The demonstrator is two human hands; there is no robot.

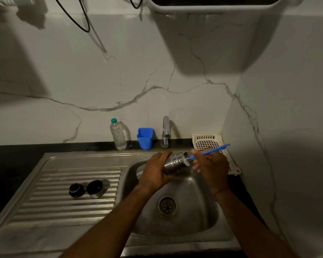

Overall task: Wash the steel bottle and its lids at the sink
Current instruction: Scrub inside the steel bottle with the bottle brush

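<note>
Over the sink basin (177,220), my left hand (155,174) grips the steel bottle (175,163), held on its side with the mouth toward my right hand (211,164), which pinches a blue brush (210,151) whose tip enters the mouth. Two lids (86,189) rest side by side on the ribbed drainboard (63,207).

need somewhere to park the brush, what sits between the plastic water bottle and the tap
In the head view, a blue plastic cup stands between the plastic water bottle and the tap, touching neither.
</note>
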